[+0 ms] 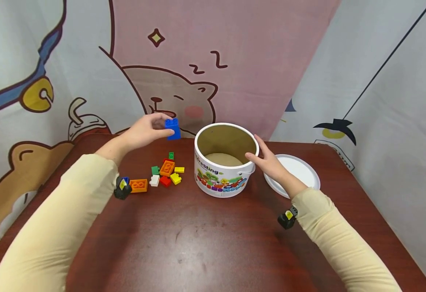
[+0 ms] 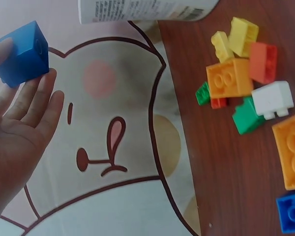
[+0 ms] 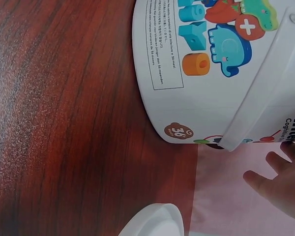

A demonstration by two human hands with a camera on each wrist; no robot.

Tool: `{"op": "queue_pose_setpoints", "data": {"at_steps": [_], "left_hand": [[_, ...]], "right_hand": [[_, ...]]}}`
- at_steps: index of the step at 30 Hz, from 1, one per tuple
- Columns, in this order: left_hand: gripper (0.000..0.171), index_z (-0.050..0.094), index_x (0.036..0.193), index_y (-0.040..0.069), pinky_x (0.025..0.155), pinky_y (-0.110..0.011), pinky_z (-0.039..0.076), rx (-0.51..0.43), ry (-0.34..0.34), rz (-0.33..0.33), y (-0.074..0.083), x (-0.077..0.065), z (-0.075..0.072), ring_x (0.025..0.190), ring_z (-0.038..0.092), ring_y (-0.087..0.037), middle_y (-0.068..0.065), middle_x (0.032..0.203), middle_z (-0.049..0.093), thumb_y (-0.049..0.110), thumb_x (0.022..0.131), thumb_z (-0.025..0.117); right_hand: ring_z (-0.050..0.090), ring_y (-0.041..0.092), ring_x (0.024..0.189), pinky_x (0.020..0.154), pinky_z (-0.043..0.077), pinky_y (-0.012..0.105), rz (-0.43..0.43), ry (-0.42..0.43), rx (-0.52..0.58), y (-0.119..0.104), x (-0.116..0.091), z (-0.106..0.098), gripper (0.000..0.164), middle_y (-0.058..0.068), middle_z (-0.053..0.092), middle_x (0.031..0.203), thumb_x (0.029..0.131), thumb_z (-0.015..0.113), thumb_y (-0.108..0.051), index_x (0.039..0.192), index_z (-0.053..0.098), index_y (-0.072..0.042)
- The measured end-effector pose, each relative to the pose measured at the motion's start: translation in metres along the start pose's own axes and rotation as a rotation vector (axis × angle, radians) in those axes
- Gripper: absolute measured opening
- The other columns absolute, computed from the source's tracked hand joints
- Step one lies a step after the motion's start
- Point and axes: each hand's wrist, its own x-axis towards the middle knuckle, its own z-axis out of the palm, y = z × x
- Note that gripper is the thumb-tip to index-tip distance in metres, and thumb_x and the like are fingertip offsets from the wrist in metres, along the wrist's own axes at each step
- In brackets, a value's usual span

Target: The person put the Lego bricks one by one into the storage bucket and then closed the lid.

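Two bare hands fill the middle of my head view: at centre-left, the left hand (image 1: 143,132) pinches a blue block (image 1: 173,129), lifted clear of the table; at centre-right, the right hand (image 1: 270,161) rests fairly straight fingers on a white bucket (image 1: 203,178) at its rim. Left of the bucket I see loose coloured blocks (image 1: 167,168); right, a round white lid (image 1: 302,170). Beneath lies the glossy red-brown table (image 1: 198,239); a cartoon-printed curtain (image 1: 271,48) spans the top. My left wrist view adds a second blue block (image 2: 291,214), lower right, mostly covered by the wrist camera (image 1: 123,189) from above. Only my right wrist view gives the bucket's "36" badge (image 3: 178,130).
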Motion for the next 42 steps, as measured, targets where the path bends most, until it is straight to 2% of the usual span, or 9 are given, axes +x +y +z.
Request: {"op": "queue_pose_setpoints", "data": {"at_steps": [8,15,24,32,42], "left_hand": [[0.046,0.048,0.129,0.006,0.097,-0.045,0.045,-0.023,-0.038,0.058,0.014,0.017,0.014,0.113,0.055,-0.029,-0.018,0.12,0.058,0.026,0.09,0.062],[0.045,0.049,0.129,0.008,0.097,-0.043,0.046,-0.032,-0.06,0.084,0.024,0.03,0.032,0.111,0.055,-0.027,-0.015,0.12,0.058,0.026,0.09,0.061],[0.041,0.053,0.125,0.004,0.098,-0.04,0.045,-0.017,-0.109,0.127,0.038,0.046,0.06,0.105,0.058,-0.027,-0.017,0.114,0.061,0.024,0.09,0.062],[0.046,0.052,0.13,0.005,0.098,-0.038,0.045,-0.018,-0.147,0.135,0.046,0.053,0.08,0.107,0.058,-0.026,-0.017,0.118,0.061,0.023,0.089,0.063],[0.043,0.054,0.129,0.005,0.1,-0.037,0.044,-0.018,-0.2,0.206,0.048,0.056,0.093,0.11,0.059,-0.025,-0.015,0.118,0.062,0.019,0.089,0.063]], "right_hand": [[0.028,0.038,0.137,0.112,0.022,0.053,-0.001,-0.006,0.049,0.001,-0.001,0.0,0.079,0.017,0.014,0.156,0.092,0.057,-0.026,0.152,0.006,-0.015],[0.029,0.038,0.137,0.112,0.022,0.052,0.007,-0.01,0.052,0.0,-0.004,0.0,0.078,0.016,0.012,0.156,0.093,0.056,-0.026,0.152,0.006,-0.017],[0.021,0.036,0.141,0.113,0.019,0.055,0.017,0.0,0.034,0.0,-0.003,0.0,0.079,0.015,0.011,0.157,0.092,0.057,-0.03,0.152,0.007,-0.018],[0.024,0.037,0.139,0.112,0.022,0.054,0.015,0.005,0.05,0.002,-0.002,0.003,0.077,0.015,0.011,0.157,0.092,0.056,-0.028,0.152,0.008,-0.018],[0.021,0.038,0.141,0.112,0.021,0.056,0.022,0.003,0.047,0.001,-0.001,0.003,0.076,0.014,0.011,0.157,0.093,0.055,-0.028,0.152,0.007,-0.019]]}}
